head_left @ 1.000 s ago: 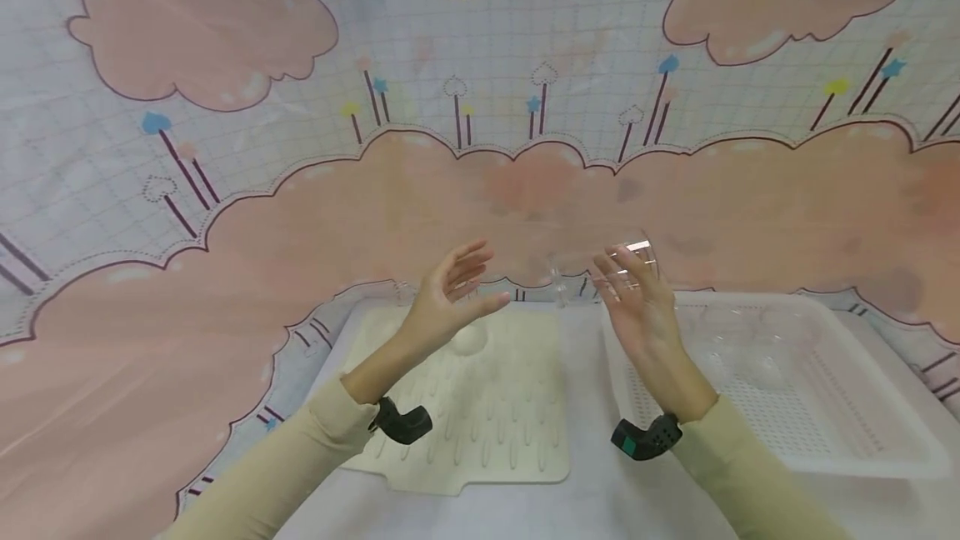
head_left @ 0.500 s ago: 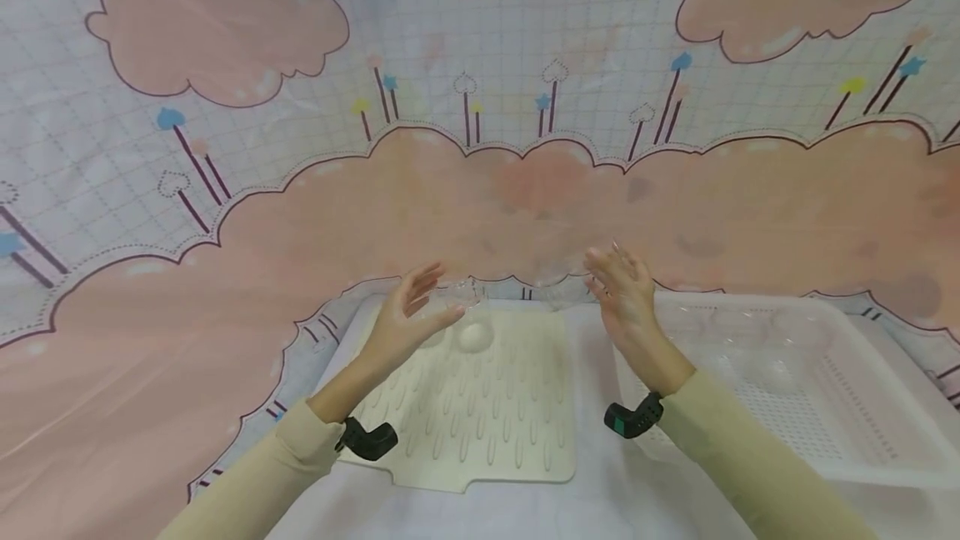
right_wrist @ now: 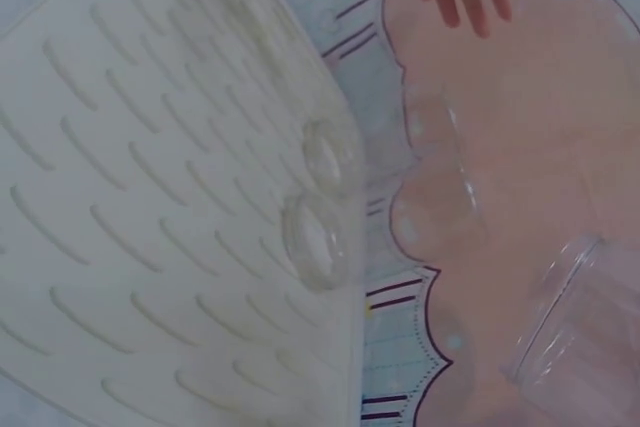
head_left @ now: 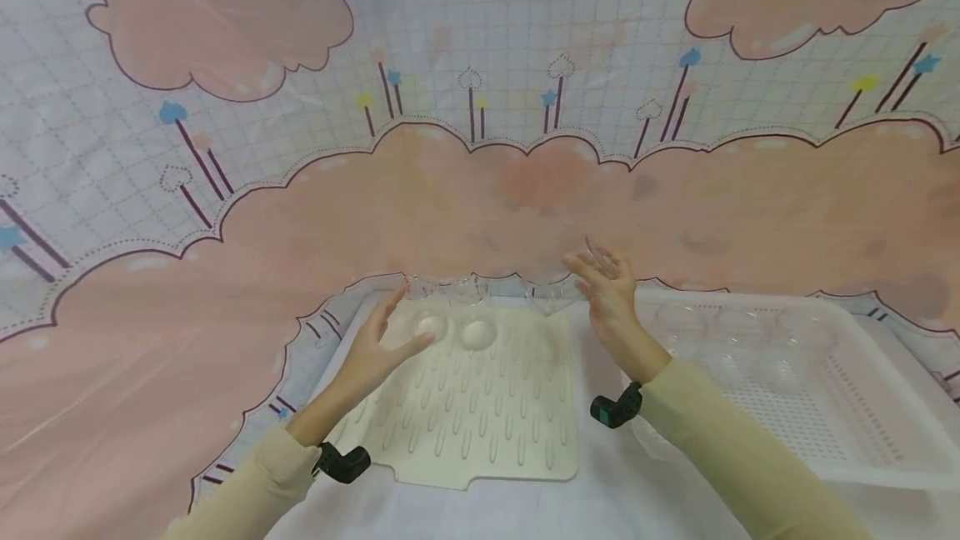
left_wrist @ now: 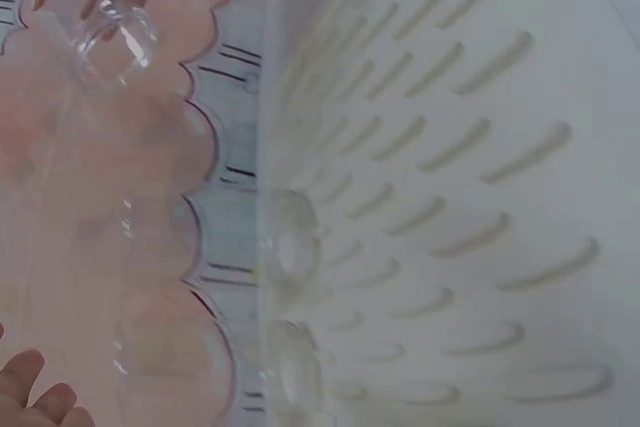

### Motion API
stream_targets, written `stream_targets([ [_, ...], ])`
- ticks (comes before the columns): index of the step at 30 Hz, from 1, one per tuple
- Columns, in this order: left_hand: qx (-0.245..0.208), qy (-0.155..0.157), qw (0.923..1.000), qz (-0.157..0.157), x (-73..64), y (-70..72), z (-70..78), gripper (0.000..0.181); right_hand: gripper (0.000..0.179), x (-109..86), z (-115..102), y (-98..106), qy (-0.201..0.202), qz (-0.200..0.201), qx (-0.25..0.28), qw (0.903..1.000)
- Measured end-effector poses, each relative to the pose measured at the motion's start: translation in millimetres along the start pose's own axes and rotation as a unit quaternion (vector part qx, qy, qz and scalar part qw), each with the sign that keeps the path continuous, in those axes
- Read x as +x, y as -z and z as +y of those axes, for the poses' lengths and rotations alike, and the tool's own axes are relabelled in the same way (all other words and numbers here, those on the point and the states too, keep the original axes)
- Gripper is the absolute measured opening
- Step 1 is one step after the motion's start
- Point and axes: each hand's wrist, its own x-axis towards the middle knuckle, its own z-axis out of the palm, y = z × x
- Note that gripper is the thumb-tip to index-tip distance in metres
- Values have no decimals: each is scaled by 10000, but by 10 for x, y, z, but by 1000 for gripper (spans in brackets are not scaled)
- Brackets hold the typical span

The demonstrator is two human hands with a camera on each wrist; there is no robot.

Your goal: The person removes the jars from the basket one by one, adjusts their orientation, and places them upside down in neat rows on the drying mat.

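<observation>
My right hand holds a clear drinking glass in the air, tipped on its side with its wide mouth towards the left. In the left wrist view this glass shows at the top left; in the right wrist view part of it shows at the lower right. Two more clear glasses, the left one and the right one, stand at the back edge of a cream ridged draining mat. My left hand hovers with parted fingers beside the left glass, holding nothing.
A white perforated basket stands right of the mat, with several clear glasses at its back. Both rest on a white-covered table. A patterned cloth rises behind them.
My left hand has moved left and down, bringing both standing glasses into fuller view. My right hand has shifted left with its glass, whose mouth now tips slightly downward.
</observation>
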Motion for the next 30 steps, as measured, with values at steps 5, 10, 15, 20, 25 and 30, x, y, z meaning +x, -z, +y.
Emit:
stream_targets([
  [5, 398, 508, 9979, -23, -102, -10, -248, 94, 72, 54, 84, -17, -44, 137, -344, 9993],
  [10, 543, 732, 9957, -145, -176, 4, -449, 98, 79, 96, 156, -23, -51, 236, -793, 9966],
  [15, 882, 735, 9933, -136, -222, 43, -605, 100, 82, 126, 239, -39, -107, 339, -1405, 9894],
  [20, 1428, 650, 9873, -247, -260, 71, -748, 101, 81, 150, 341, -36, -71, 362, -1652, 9856],
  [25, 1960, 505, 9788, -324, -300, 83, -884, 102, 82, 150, 432, -47, -68, 266, -1944, 9805],
  [30, 2358, 321, 9702, -457, -331, 80, -986, 101, 86, 135, 499, -57, -131, 184, -2166, 9760],
])
